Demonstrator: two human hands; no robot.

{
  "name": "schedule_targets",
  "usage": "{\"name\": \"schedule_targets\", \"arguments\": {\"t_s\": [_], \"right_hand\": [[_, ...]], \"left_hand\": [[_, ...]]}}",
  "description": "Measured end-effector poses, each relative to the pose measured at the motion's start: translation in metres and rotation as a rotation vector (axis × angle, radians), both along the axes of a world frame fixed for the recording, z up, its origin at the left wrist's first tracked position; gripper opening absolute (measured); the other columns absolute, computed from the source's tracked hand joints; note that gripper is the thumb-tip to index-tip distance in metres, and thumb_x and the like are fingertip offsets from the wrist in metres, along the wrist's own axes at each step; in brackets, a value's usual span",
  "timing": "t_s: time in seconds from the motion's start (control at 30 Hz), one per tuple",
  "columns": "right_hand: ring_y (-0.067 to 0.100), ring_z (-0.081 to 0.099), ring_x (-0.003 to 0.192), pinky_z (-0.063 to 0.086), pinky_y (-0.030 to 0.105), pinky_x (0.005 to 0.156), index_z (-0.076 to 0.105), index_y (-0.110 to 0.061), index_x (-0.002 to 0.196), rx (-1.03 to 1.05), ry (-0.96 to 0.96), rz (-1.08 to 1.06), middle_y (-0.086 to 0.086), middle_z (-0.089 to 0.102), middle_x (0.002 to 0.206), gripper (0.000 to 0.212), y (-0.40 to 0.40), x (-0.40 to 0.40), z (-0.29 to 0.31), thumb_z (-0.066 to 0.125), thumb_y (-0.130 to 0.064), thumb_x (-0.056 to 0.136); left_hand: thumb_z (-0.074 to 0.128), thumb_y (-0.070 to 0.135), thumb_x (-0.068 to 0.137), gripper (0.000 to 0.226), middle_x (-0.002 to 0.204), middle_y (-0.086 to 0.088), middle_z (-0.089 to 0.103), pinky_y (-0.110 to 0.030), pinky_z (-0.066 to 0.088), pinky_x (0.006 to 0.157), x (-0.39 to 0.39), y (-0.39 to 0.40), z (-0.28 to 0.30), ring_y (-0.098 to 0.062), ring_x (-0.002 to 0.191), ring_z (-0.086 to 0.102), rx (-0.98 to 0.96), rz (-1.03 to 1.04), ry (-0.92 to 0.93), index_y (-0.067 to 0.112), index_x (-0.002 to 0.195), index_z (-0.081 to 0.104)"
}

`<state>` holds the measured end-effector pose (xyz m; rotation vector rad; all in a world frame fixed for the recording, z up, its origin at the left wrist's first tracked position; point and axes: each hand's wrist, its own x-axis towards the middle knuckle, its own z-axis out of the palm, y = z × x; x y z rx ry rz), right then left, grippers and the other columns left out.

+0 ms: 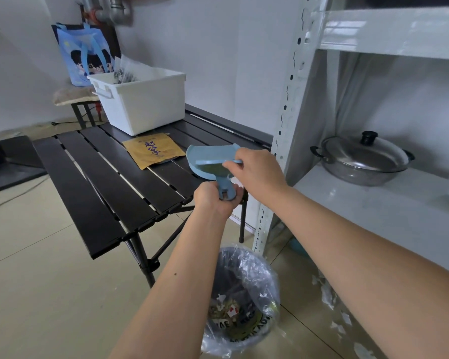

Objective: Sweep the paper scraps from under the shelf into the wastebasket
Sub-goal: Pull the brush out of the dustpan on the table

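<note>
Left hand (pixel 214 199) is clenched on the light-blue plastic dustpan (pixel 208 158) handle at the black slatted table's (pixel 94 182) near right corner. Right hand (pixel 257 171) pinches the nested brush (pixel 218 161), evidently to separate it. White paper scraps (pixel 328 296) lie on the floor beneath the white metal shelf (pixel 373 193), beside the bag-lined wastebasket (pixel 244 301).

The brush (pixel 219 164) handle vanishes inside the right hand (pixel 257 172), beside the shelf (pixel 373 193). Scraps (pixel 327 296) under the shelf run behind the forearm and off the bottom edge. Print in the wastebasket (pixel 244 301), beside the shelf, is too crumpled to read.
</note>
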<state>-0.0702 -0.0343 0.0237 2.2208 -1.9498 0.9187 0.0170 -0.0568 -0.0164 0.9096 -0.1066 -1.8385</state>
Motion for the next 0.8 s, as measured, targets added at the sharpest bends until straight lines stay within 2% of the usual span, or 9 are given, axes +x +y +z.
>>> {"name": "schedule_targets", "arguments": {"t_s": [0.17, 0.3, 0.37, 0.43, 0.5, 0.57, 0.67, 0.73, 0.8], "right_hand": [[0.019, 0.044, 0.065, 0.027, 0.025, 0.053, 0.062, 0.001, 0.076, -0.181, -0.562, -0.265, 0.005, 0.054, 0.069, 0.026, 0.008, -0.017, 0.003, 0.057, -0.020, 0.090], [0.010, 0.038, 0.052, 0.034, 0.017, 0.051, 0.040, -0.016, 0.056, -0.215, -0.929, -0.400, -0.001, 0.044, 0.056, 0.035, 0.020, -0.036, 0.007, 0.061, -0.015, 0.085], [0.017, 0.057, 0.064, 0.050, 0.029, 0.065, 0.043, -0.020, 0.059, -0.247, -1.166, -0.433, 0.003, 0.056, 0.068, 0.028, 0.028, -0.045, 0.001, 0.061, -0.015, 0.079], [0.031, 0.068, 0.084, 0.058, 0.042, 0.080, 0.047, -0.024, 0.062, -0.251, -1.300, -0.453, 0.006, 0.062, 0.081, 0.022, 0.041, -0.054, -0.005, 0.061, -0.014, 0.076], [0.035, 0.069, 0.087, 0.060, 0.040, 0.076, 0.048, -0.021, 0.064, -0.238, -1.321, -0.474, 0.007, 0.062, 0.082, 0.020, 0.051, -0.061, -0.012, 0.061, -0.011, 0.077], [0.031, 0.066, 0.075, 0.054, 0.025, 0.059, 0.050, -0.014, 0.070, -0.247, -1.294, -0.492, 0.012, 0.064, 0.083, 0.015, 0.064, -0.071, -0.017, 0.061, -0.010, 0.080], [0.012, 0.051, 0.056, 0.037, 0.004, 0.039, 0.055, -0.008, 0.079, -0.262, -1.252, -0.489, 0.004, 0.057, 0.072, 0.008, 0.084, -0.081, -0.019, 0.062, -0.009, 0.082], [0.008, 0.048, 0.056, 0.036, 0.002, 0.040, 0.056, -0.009, 0.077, -0.267, -1.221, -0.464, -0.002, 0.054, 0.066, 0.009, 0.096, -0.084, -0.020, 0.063, -0.009, 0.082], [0.009, 0.050, 0.059, 0.038, 0.002, 0.046, 0.056, -0.012, 0.075, -0.256, -1.157, -0.443, -0.008, 0.053, 0.063, 0.011, 0.109, -0.087, -0.022, 0.063, -0.009, 0.082]], "left_hand": [[0.034, 0.009, 0.100, 0.013, 0.108, -0.020, 0.050, -0.054, 0.046, 0.089, -0.004, 0.011, 0.012, -0.030, 0.089, 0.057, -0.017, 0.074, -0.095, 0.007, 0.110, 0.042], [0.037, 0.014, 0.099, 0.014, 0.112, -0.019, 0.049, -0.054, 0.047, 0.085, -0.007, 0.022, 0.020, -0.032, 0.091, 0.055, -0.028, 0.066, -0.176, 0.011, 0.112, 0.041], [0.040, 0.016, 0.097, 0.018, 0.110, -0.013, 0.051, -0.047, 0.044, 0.086, -0.011, 0.027, 0.024, -0.029, 0.090, 0.051, -0.018, 0.093, -0.319, 0.012, 0.114, 0.046], [0.044, 0.018, 0.094, 0.027, 0.115, -0.008, 0.052, -0.038, 0.041, 0.090, -0.017, 0.029, 0.027, -0.029, 0.101, 0.049, -0.017, 0.155, -0.530, 0.015, 0.120, 0.048], [0.046, 0.022, 0.092, 0.041, 0.136, -0.009, 0.044, -0.041, 0.038, 0.102, -0.023, 0.035, 0.032, -0.029, 0.123, 0.040, -0.084, 0.246, -0.865, 0.018, 0.133, 0.044], [0.046, 0.020, 0.092, 0.044, 0.141, -0.006, 0.037, -0.037, 0.035, 0.102, -0.041, 0.058, 0.040, -0.025, 0.126, 0.034, -0.314, 0.358, -1.022, 0.017, 0.136, 0.042], [0.046, 0.025, 0.095, 0.031, 0.121, -0.003, 0.051, -0.032, 0.038, 0.094, -0.078, 0.092, 0.048, -0.019, 0.110, 0.048, -0.495, 0.148, -0.818, 0.017, 0.125, 0.050], [0.048, 0.032, 0.095, 0.019, 0.090, -0.005, 0.055, -0.033, 0.043, 0.086, -0.099, 0.105, 0.053, -0.022, 0.092, 0.052, -0.386, -0.108, -0.587, 0.015, 0.093, 0.056], [0.050, 0.033, 0.096, 0.027, 0.079, -0.010, 0.057, -0.033, 0.051, 0.073, -0.115, 0.106, 0.051, -0.025, 0.075, 0.058, -0.325, -0.256, -0.437, 0.011, 0.083, 0.056]]}}
